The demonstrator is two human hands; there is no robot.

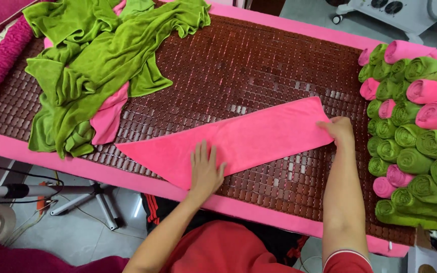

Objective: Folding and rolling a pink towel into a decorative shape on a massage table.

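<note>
A pink towel (249, 139) lies folded into a long strip across a brown beaded mat (238, 65) on a pink-edged table. My left hand (206, 169) presses flat on the towel's near left part, fingers spread. The towel's right end is pinched by my right hand (337, 129) near its far corner.
A loose heap of green towels (92, 60) with a pink one (110, 114) under it lies at the left. Several rolled green and pink towels (410, 136) are stacked at the right end. A tripod stand (51, 194) is on the floor at lower left, a white wheeled machine (390, 12) beyond the table.
</note>
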